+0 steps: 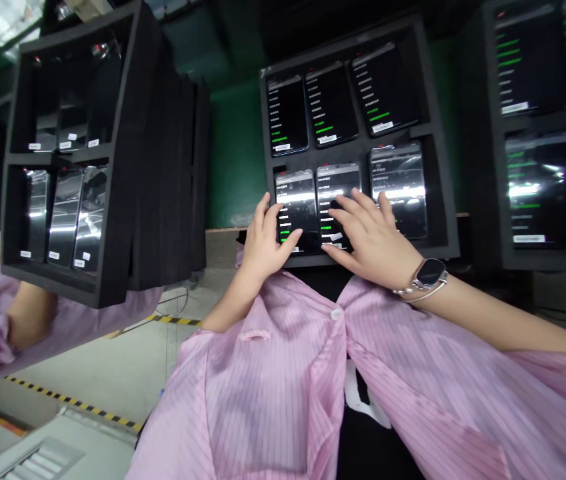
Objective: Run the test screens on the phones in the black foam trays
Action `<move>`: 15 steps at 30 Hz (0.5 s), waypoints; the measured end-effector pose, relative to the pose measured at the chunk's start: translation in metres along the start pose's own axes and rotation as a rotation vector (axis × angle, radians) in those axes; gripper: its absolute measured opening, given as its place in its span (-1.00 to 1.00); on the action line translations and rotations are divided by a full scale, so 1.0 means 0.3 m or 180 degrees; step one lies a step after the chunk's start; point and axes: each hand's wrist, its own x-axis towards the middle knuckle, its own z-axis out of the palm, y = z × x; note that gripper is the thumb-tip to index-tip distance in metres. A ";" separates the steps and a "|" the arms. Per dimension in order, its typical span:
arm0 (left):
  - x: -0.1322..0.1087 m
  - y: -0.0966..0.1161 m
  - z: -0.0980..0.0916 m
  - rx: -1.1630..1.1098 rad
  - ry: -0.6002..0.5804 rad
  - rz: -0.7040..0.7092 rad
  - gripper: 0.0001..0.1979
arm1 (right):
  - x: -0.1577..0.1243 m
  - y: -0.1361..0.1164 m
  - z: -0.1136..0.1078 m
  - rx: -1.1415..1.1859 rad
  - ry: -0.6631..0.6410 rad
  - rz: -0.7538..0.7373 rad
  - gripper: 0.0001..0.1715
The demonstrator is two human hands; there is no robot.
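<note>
A black foam tray [440,193] in front of me holds two rows of smartphones with lit screens showing white and green text lines. My left hand [267,240] rests at the near left corner, its thumb over the lower part of the left phone [297,200] and its fingers along that phone's left edge. Spread across the middle phone [327,193] of the near row is my right hand [373,237], fingers extended and thumb near the phone's bottom edge. The right phone [407,200] of that row lies beside this hand, partly covered by it. Neither hand grasps anything.
At the left stands a stack of black trays [155,167], the front one tilted and holding dark-screened phones [65,220]. Another tray [497,200] with lit phones is at the right. A pink-sleeved arm [30,313] reaches behind the left tray. The table [233,153] is green.
</note>
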 end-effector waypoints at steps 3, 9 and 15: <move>0.004 -0.002 -0.006 0.0040 0.0020 0.0026 -0.32 | 0.008 -0.004 0.004 -0.0051 -0.0087 0.0062 -0.25; 0.018 0.004 -0.026 0.0106 -0.0086 -0.0044 -0.36 | 0.032 0.005 -0.008 -0.0009 -0.0380 0.0025 -0.15; 0.009 0.005 -0.037 0.0041 -0.0165 -0.0138 -0.31 | -0.022 0.073 -0.086 -0.0216 -0.0016 0.0514 -0.13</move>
